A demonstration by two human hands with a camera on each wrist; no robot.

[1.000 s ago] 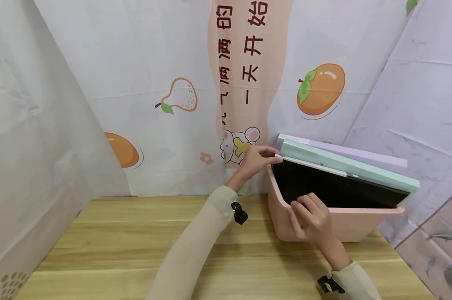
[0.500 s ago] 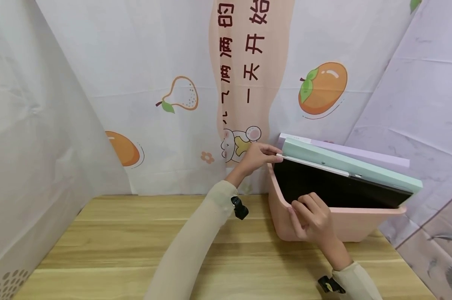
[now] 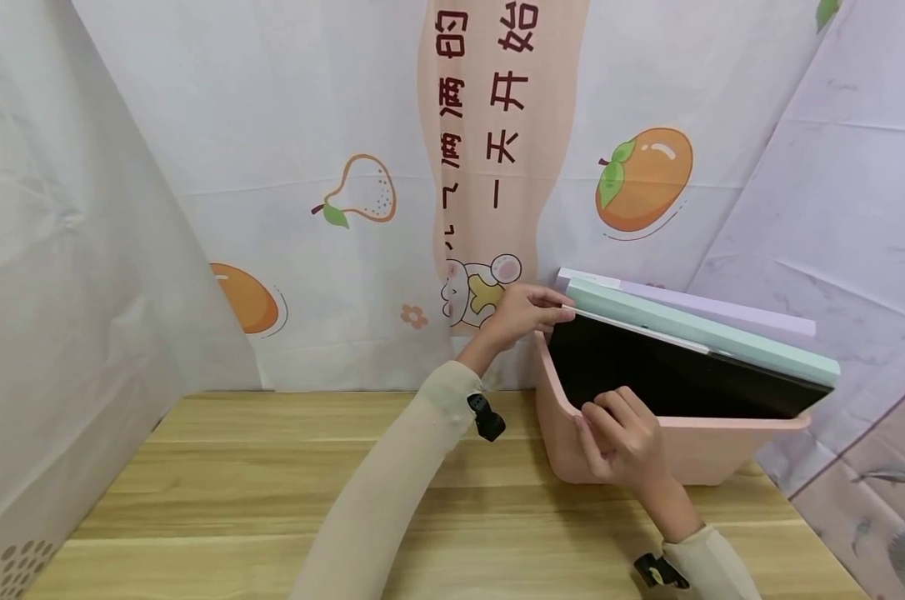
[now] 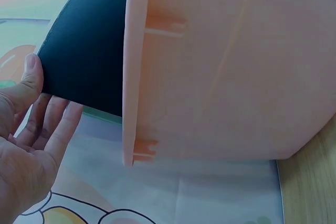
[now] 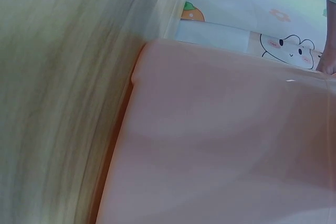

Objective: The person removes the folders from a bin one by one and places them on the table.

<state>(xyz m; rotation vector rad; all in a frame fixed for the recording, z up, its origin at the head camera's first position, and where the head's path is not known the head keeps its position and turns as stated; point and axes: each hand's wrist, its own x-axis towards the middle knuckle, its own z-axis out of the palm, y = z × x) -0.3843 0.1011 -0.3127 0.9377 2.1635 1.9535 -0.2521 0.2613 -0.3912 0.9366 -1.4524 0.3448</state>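
A pink storage bin (image 3: 722,454) stands at the right of the table. A black file folder (image 3: 670,383) with a white strip along its top edge leans inside it, its lower part hidden by the bin's wall. My left hand (image 3: 523,317) pinches the folder's upper left corner; in the left wrist view the thumb lies on the black face and the other fingers are behind. At the bin's near left rim, my right hand (image 3: 625,437) grips with curled fingers. The right wrist view shows mostly the bin's wall (image 5: 220,129), with that hand's fingers out of sight.
Behind the black folder, a mint green folder (image 3: 707,329) and a lilac folder (image 3: 752,317) stand tilted in the bin, tops above the rim. A printed cloth (image 3: 272,167) hangs behind the wooden table (image 3: 235,492).
My left hand has shifted slightly right, and the black folder's top edge has slid right with it, nearer the mint folder. My right hand keeps its place on the rim.
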